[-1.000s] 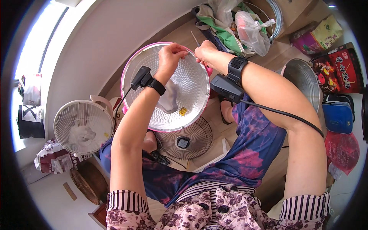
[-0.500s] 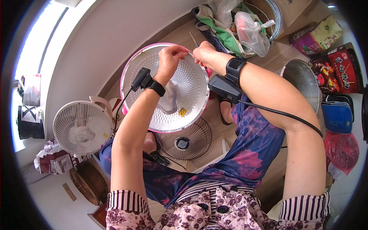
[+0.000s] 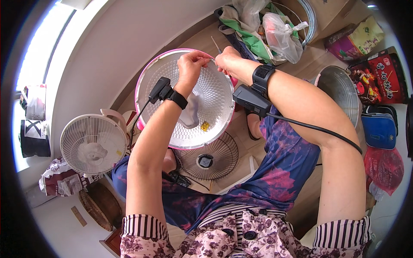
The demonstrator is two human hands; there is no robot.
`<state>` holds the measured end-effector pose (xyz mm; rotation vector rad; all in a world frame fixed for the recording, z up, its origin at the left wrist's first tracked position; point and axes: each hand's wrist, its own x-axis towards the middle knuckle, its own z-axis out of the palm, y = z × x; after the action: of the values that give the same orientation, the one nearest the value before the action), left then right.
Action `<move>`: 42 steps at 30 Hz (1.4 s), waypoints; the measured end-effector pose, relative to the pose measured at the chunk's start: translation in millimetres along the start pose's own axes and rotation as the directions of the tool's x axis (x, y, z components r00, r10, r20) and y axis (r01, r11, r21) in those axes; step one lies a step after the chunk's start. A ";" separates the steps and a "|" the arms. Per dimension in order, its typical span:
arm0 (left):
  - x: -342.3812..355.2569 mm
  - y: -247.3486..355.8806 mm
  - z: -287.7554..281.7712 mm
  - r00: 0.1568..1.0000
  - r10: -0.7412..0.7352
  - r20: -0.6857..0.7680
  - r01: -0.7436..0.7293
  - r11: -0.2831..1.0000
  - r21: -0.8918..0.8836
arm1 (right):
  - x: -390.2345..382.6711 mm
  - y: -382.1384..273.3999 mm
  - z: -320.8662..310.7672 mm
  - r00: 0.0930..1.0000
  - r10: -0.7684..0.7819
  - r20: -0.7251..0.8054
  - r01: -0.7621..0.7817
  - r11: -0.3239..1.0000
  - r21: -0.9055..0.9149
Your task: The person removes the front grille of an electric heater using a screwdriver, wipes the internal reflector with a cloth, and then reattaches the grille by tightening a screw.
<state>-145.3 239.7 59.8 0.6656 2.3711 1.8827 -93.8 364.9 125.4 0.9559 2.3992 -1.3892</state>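
Observation:
A round heater dish with a dimpled silver reflector [image 3: 167, 71] and a pink rim stands in front of me, tilted toward me. A pale rounded part and a small yellow sticker [image 3: 205, 126] show inside it. My left hand [image 3: 189, 71] reaches over the dish, thumb and forefinger pinched at the far right rim; what lies between them is too small to make out. Close beside it, at the same stretch of rim, my right hand [image 3: 230, 59] is closed round a thin rod-like tool [image 3: 215, 43], one end of which sticks out beyond the fingers.
A round wire grille [image 3: 206, 159] lies below the dish, between my feet. To the left are a white fan [image 3: 92, 144] and a woven basket [image 3: 100, 206]. A metal bucket [image 3: 337, 92] stands right; plastic bags [image 3: 282, 36] lie at the far wall.
Both hands stay at the rim with barely any movement. The whole view has shifted very slightly.

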 end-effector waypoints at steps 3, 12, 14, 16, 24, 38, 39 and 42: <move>-2.5 11.0 0.9 0.999 -0.029 -0.023 0.031 0.993 0.114 | 0.3 0.7 -1.1 1.000 0.001 0.004 0.000 1.000 -0.011; -3.4 11.5 2.6 0.962 -0.257 -0.090 0.262 0.964 0.042 | -2.6 -2.4 0.9 1.000 0.002 0.005 -0.002 1.000 0.003; -4.7 14.2 6.8 0.957 -0.270 -0.109 0.274 0.961 0.026 | -1.1 -0.1 -1.2 1.000 0.001 -0.006 -0.001 1.000 0.014; -6.0 14.5 5.4 0.959 -0.261 -0.112 0.265 0.964 0.027 | -4.0 -1.4 -1.6 1.000 -0.002 0.001 0.001 1.000 0.027; -12.1 17.9 9.7 0.964 -0.223 -0.145 0.229 0.973 0.022 | -6.3 -1.7 -1.0 1.000 -0.009 -0.007 0.009 0.997 0.077; -18.7 11.1 15.7 0.946 -0.187 -0.266 0.211 0.975 0.065 | -8.2 -3.8 -0.5 1.000 -0.012 0.024 0.010 0.997 0.077; -18.7 11.6 16.7 0.945 -0.186 -0.268 0.210 0.975 0.066 | -8.2 -3.3 -0.6 1.000 -0.007 0.022 0.005 0.997 0.082; -18.9 11.8 18.7 0.941 -0.196 -0.276 0.215 0.976 0.038 | -7.5 -2.1 -0.5 1.000 -0.011 0.027 0.009 0.996 0.086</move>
<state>-119.1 252.2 61.6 0.1581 2.5539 1.9164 -89.4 361.3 130.7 0.9395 2.3447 -1.5096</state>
